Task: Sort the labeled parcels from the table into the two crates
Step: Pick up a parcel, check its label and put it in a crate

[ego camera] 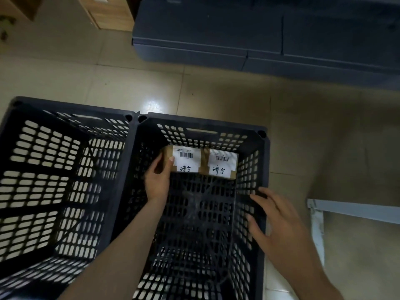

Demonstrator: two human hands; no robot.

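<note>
The left grip [157, 180] holds a small parcel [186, 159] by its left end at the right crate's [194, 122] far wall; it seems light, stiff cardboard. The right grip [279, 219] is wide, empty.

Beige tiled floor [216, 94], glossy, one bright glare patch. Dark grey cabinet units [259, 33] along the far side. Light wooden furniture [108, 11], upper left.

Left parcel [186, 161], right parcel [221, 165] adjacent, right crate [203, 123] far end.
</note>
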